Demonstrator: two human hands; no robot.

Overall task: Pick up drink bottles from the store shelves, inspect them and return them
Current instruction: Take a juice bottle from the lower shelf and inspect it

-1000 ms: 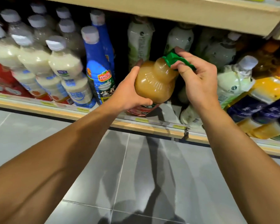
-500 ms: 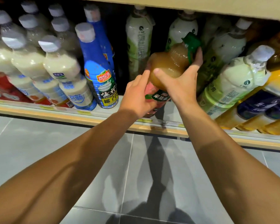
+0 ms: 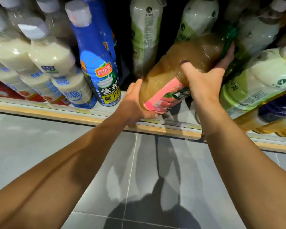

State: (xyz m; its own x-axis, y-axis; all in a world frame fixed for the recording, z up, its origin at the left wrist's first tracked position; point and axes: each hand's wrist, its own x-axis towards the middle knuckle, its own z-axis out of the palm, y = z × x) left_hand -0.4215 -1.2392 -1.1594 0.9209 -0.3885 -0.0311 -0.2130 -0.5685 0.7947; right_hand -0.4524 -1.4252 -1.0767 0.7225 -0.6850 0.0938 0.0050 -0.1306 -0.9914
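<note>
shelf (image 3: 82,111) | juice bottle (image 3: 185,60) tilted | both hands' fingers (image 3: 184,63) wrapped round

Both hands are gripping a tilted juice bottle (image 3: 185,63) above the shelf edge (image 3: 89,117). The left hand (image 3: 132,104) is cupping its base at seven o'clock. The right hand (image 3: 206,80) is wrapping its upper body, green cap (image 3: 230,36) pointing toward one o'clock.

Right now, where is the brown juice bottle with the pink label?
In the head view, the brown juice bottle is right of centre, tilted over the shelf edge, held by the left hand and the right hand, right of the blue bottle.
</note>
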